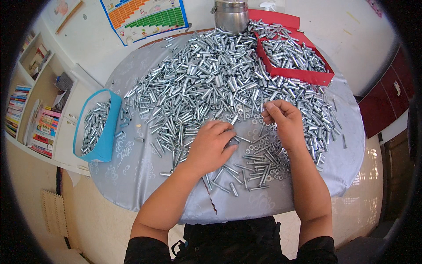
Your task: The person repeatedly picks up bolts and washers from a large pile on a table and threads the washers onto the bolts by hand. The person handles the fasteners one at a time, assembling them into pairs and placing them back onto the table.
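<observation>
A large heap of silvery metal bolts and tube-like sleeves [198, 81] covers the tabletop. My left hand [209, 147] is low over the near side of the heap, with its fingers bent and the thumb apart from them. Just past its fingertips lies a bolt [242, 139]; I see nothing clearly gripped. To the right, my right hand [288, 123] is raised at the heap's edge, its thumb and fingertips pinched together. Whatever they pinch is too small or hidden to make out. Between my forearms lie loose bolts [263, 174] and small washers [259, 143].
At the left edge stands a blue fabric bin [103, 147] of metal pieces. A red box [299, 75] full of bolts sits at the far right, beside a steel canister [231, 17]. The round table has a grey satin cloth [132, 185]. Bookshelves [28, 105] stand left.
</observation>
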Motion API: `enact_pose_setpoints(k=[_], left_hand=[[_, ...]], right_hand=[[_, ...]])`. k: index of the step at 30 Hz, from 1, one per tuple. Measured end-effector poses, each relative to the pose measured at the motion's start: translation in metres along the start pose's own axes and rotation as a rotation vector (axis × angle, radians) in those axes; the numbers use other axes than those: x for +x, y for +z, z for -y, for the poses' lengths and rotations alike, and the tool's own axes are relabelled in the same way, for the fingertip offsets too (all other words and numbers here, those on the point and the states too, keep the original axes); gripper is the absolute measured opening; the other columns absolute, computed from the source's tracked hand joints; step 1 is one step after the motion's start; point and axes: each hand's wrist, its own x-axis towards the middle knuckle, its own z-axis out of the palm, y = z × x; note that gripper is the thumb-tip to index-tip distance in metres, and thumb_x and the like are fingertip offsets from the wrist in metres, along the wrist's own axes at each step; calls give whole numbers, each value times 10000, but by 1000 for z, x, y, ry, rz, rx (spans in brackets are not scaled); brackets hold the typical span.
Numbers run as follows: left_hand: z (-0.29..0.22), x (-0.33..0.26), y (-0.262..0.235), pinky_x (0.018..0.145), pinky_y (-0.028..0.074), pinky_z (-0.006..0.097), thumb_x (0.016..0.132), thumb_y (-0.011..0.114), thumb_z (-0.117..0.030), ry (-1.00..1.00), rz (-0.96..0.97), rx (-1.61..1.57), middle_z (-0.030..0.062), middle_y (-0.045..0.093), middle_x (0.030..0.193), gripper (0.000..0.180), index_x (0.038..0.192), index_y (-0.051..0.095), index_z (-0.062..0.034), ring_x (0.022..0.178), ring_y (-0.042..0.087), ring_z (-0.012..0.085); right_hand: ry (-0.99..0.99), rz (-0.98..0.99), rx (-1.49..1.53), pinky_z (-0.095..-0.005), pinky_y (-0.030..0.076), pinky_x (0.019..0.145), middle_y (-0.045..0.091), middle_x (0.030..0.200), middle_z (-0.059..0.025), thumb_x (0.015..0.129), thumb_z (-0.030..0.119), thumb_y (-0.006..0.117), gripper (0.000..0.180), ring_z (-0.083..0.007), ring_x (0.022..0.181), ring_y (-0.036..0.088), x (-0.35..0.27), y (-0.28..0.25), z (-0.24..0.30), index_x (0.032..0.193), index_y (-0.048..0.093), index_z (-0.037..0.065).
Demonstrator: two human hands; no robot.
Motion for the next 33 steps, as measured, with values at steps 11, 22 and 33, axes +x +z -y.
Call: enact_pose_setpoints(k=[11, 22, 33], left_hand=[[-5, 0, -5, 845, 456, 375, 741, 698, -132, -28, 79, 102, 82, 603, 931, 161, 878, 674, -51, 923, 544, 273], [-4, -2, -6, 788, 469, 362, 788, 685, -123, -121, 17, -38, 78, 627, 856, 125, 893, 661, -59, 821, 572, 261], [4, 1, -7, 675, 547, 265, 913, 580, -33, -683, -233, -1113, 151, 691, 1019, 256, 1159, 595, 36, 770, 665, 150]], right_hand=[[-648, 319, -933, -421, 433, 971, 560, 1274, -130, 765, 52, 624, 386, -309, 1147, 535, -6, 23, -9, 1149, 641, 81], [-620, 350, -1064, -403, 445, 917, 605, 1088, -98, 780, 80, 623, 231, -288, 1058, 552, -6, 24, -15, 1005, 674, 81], [-61, 283, -195, -280, 499, 738, 662, 937, -77, 909, 74, 608, 208, -151, 838, 628, -14, 21, 2, 1107, 620, 11]])
